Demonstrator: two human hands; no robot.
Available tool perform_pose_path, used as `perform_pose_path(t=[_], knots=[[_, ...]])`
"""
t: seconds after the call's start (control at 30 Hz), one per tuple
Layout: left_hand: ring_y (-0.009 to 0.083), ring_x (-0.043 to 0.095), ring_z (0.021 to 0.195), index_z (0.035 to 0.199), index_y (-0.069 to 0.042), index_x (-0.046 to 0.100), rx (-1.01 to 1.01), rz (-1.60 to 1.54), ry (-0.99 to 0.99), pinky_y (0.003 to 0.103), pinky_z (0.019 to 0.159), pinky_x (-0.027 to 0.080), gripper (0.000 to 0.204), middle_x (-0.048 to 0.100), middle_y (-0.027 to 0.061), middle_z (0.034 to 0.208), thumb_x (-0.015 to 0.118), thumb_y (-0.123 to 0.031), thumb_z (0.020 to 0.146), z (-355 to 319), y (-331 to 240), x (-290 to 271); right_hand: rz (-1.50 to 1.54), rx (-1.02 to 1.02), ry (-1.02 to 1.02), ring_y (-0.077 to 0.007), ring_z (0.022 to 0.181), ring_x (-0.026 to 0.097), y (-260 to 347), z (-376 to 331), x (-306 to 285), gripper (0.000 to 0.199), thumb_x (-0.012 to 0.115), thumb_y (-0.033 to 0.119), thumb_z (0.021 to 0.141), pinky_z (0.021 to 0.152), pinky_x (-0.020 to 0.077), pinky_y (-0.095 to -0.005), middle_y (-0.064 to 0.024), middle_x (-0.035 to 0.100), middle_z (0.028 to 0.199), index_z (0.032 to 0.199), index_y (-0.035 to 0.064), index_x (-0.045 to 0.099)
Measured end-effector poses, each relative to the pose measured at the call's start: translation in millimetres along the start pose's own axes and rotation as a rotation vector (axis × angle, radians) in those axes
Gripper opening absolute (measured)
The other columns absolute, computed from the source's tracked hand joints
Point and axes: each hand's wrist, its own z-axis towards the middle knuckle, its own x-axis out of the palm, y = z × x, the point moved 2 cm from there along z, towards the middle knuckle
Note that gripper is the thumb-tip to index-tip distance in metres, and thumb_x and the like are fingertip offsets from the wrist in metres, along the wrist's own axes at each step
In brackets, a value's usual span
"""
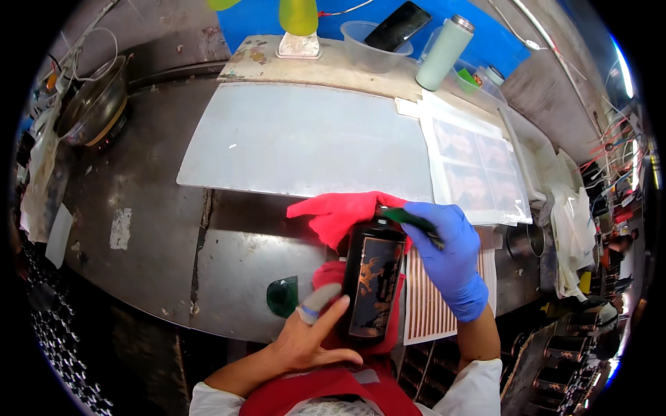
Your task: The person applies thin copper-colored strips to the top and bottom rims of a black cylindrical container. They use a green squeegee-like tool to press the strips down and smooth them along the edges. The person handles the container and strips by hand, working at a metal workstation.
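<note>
A black bottle (375, 284) with a dark label and gold decoration stands tilted in front of me, its neck away from me. My right hand (451, 253), in a blue glove, is closed on a dark green flat piece (415, 223) beside the bottle's shoulder. My bare left hand (309, 336) has its fingers spread at the bottle's lower left side; a grey cover with a blue band sits on one finger. Whether it touches the bottle, I cannot tell. Red cloth (347, 213) lies behind the bottle, with more red cloth under it.
Left of the bottle, another dark green piece (282, 297) lies on the metal table (146, 208). Behind are a grey board (312, 139), printed sheets (475, 163), a striped sheet (433, 305), a plastic bowl (371, 62) with a phone (399, 26), and a pale green flask (445, 54). A metal pan (94, 114) stands far left.
</note>
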Motion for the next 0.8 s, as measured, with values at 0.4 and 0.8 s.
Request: perform_pose_path(t=[0.4,0.8], knots=[[0.0254,0.04,0.123,0.138,0.008,0.013,-0.481,-0.601,-0.108,0.034,0.101,0.034,0.096,0.037,0.0214,0.132,0.076,-0.027,0.074,68.5,20.5,19.4,-0.212,-0.201,0.519,-0.0263,0.082,0.057,36.5,31.3,8.5,0.033,0.064,0.01,0.073,0.071,0.0466,-0.0361,-0.0067,0.06,0.088,0.106,0.0108,0.059],[0.0195,0.051,0.105,0.134,0.003,0.027,-0.656,-1.177,-0.288,0.03,0.088,0.043,0.066,0.049,0.0161,0.119,0.064,-0.023,0.086,69.3,38.6,35.6,-0.529,-0.37,0.452,-0.0266,0.077,0.057,35.0,32.3,33.6,0.037,0.062,0.01,0.071,0.067,0.0471,-0.0362,-0.0092,0.059,0.088,0.108,0.0106,0.057]])
